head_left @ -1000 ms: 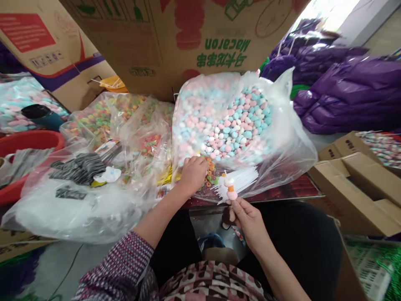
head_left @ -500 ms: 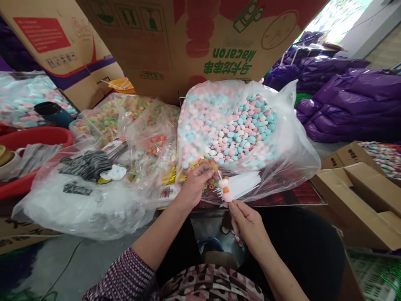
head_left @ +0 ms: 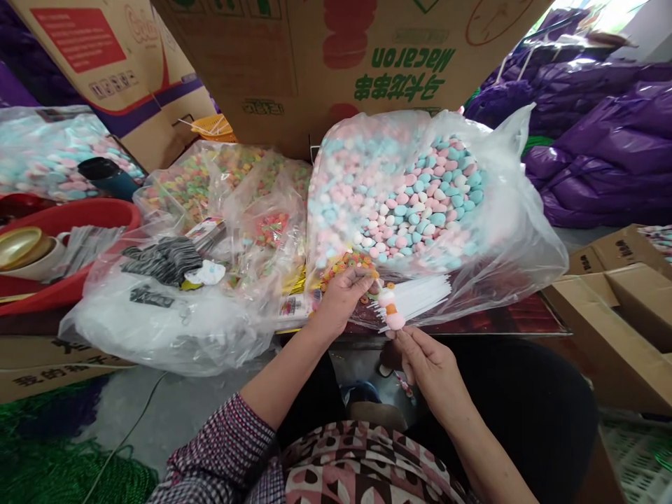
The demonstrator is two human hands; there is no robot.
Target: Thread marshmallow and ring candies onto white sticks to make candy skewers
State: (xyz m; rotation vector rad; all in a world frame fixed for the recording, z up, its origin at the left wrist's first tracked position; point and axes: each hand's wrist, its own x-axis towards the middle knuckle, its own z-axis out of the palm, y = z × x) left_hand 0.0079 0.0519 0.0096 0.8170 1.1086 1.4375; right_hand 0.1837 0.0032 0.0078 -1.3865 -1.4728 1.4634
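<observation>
Low over the table's front edge, my right hand (head_left: 428,357) pinches the lower end of a candy skewer (head_left: 395,321). White and pink marshmallows sit on its white stick, with an orange piece between them. My left hand (head_left: 339,301) is closed at the stick's upper tip; what its fingertips pinch is too small to make out. Beside the skewer lies a fan of white sticks (head_left: 423,299). Small ring gummies (head_left: 346,262) lie loose behind my left hand. Farther back, a clear bag (head_left: 525,224) holds pink, blue and white marshmallows (head_left: 420,203).
Left of the marshmallows are bags of colourful ring gummies (head_left: 225,168) and a plastic bag with dark striped packets (head_left: 162,262). A red basin (head_left: 113,213) and a dark cup (head_left: 108,178) stand far left. A large carton (head_left: 294,77) rises behind; an open carton (head_left: 603,294) stands right.
The view has shifted, so the scene sits further right and slightly higher. Both hands keep about the same hold around the skewer, its candies unchanged.
</observation>
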